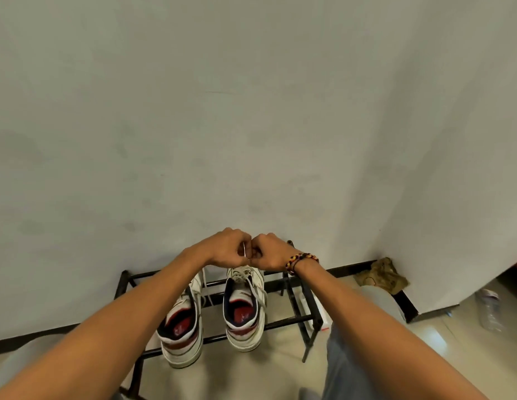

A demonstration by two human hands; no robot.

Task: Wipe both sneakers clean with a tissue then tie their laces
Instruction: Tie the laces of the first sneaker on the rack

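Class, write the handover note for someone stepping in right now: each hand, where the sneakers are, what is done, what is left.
Left hand and right hand: knuckles together, each pinching the white lace of the right sneaker.
Both sneakers stand on the black metal rack, toes to the wall; left sneaker beside it, laces loose.
No tissue in view; whether wiping is done cannot be told.
Left: finish this knot, tie the left sneaker.

Sneakers [243, 310]: smooth white leather-look uppers, woven laces [258, 290]. Rack [292, 284]: matt black metal. Floor [442, 336]: glossy tile. Wall [193, 125]: matt paint.
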